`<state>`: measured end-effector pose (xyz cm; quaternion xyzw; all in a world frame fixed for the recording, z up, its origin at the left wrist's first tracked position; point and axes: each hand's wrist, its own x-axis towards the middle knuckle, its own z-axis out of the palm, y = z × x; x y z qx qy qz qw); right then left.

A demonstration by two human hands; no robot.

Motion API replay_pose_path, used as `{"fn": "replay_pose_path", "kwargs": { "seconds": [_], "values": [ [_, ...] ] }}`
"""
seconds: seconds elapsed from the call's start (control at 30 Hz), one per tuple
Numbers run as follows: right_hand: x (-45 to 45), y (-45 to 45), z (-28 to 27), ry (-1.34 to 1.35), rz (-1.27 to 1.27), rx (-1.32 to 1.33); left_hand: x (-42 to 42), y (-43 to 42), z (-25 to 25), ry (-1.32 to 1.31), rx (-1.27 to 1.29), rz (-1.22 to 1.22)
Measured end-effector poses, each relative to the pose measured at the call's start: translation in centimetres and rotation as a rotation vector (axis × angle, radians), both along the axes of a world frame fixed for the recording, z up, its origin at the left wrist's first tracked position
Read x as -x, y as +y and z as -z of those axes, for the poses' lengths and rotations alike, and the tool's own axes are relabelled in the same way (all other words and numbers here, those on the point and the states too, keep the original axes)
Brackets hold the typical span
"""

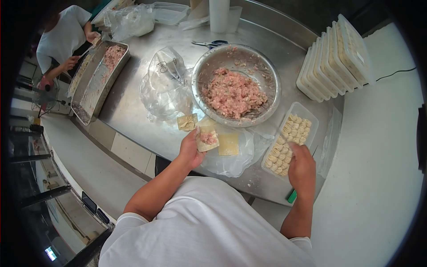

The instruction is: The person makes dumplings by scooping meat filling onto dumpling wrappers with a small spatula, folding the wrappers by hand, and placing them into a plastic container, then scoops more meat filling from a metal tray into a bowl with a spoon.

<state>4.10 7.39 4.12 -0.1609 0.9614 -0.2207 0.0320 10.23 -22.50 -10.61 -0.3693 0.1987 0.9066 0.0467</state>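
Observation:
My left hand (191, 149) holds a square wrapper (213, 146) with pink minced filling on it, just below the metal bowl (271, 104). Minced meat (233, 93) lies in that bowl. Beside the held wrapper, another square wrapper (228, 144) lies flat on plastic film, and a further piece of wrapper (187, 122) is at the upper left. My right hand (302, 167) is over the right edge of a clear tray (313, 129) holding rows of folded dumplings (280, 153). Its fingers point down at the dumplings, and their tips are hard to make out.
Stacked lidded trays (333, 58) stand at the back right. Behind the bowl lie scissors (210, 44); left of it is a crumpled plastic bag (167, 84). A co-worker (66, 38) works at a long metal pan (82, 104). A green-handled tool (292, 196) lies near the front edge.

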Motion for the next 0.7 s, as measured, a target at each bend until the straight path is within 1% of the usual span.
{"fn": "replay_pose_path", "kwargs": {
  "seconds": [0.07,0.13,0.23,0.3,0.33,0.4,0.5,0.53,0.6,0.63,0.7],
  "values": [
    [1.0,0.7,1.7,0.054,0.046,0.008,0.4,0.5,0.5,-0.002,-0.019,0.002],
    [1.6,1.3,5.4,0.077,0.147,0.019,0.8,1.3,0.9,-0.01,-0.038,0.0],
    [-1.7,-0.2,9.9,0.003,0.113,0.062,2.2,1.8,1.5,-0.011,-0.059,0.016],
    [-4.7,-3.2,10.2,0.007,-0.026,0.157,2.8,2.2,0.9,-0.028,-0.083,-0.024],
    [-5.4,-4.8,10.0,0.009,-0.026,0.156,2.9,2.2,1.3,-0.027,-0.084,-0.023],
    [-6.4,-7.1,9.1,-0.151,-0.05,0.282,2.9,2.0,2.2,-0.004,-0.128,-0.013],
    [-6.2,-7.8,8.2,-0.208,-0.114,0.321,2.3,1.4,1.9,0.053,-0.126,-0.003],
    [-6.2,-7.8,8.3,-0.21,-0.117,0.326,2.0,1.1,1.6,0.052,-0.12,-0.006],
    [-6.1,-7.4,8.7,-0.124,-0.218,0.391,1.5,0.7,0.6,0.068,-0.213,-0.04],
    [-5.9,-7.1,9.1,-0.126,-0.227,0.392,1.4,0.5,0.1,0.068,-0.212,-0.049],
    [-5.5,-6.8,9.7,-0.036,-0.28,0.199,1.2,0.0,-1.6,0.049,-0.216,-0.094]
  ]
}}
